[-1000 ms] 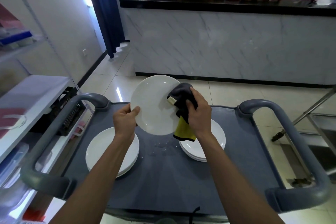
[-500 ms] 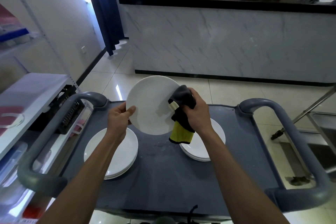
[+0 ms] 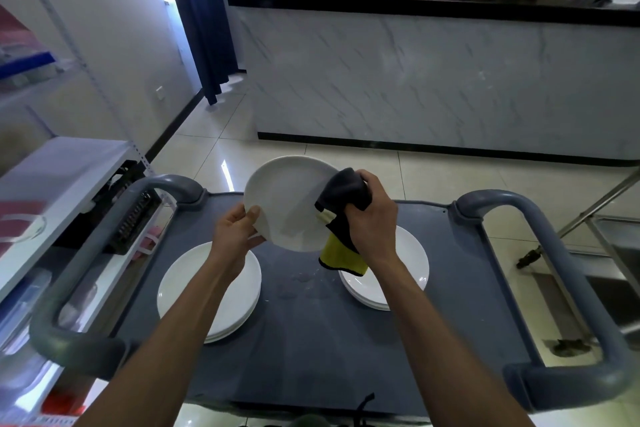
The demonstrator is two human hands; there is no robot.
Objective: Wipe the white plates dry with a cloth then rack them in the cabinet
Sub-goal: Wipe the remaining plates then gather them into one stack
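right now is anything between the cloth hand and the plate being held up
Nothing visible. The right hand grips the dark and yellow cloth directly against the right rim of the raised white plate, which the left hand holds by its left edge above the cart. The cabinet is not in view.

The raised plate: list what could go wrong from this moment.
1. The left hand pinches the raised plate only at its rim while the right hand presses the cloth on it; it might slip.
2. It hangs over the cart between two plate stacks, so a drop could chip those.
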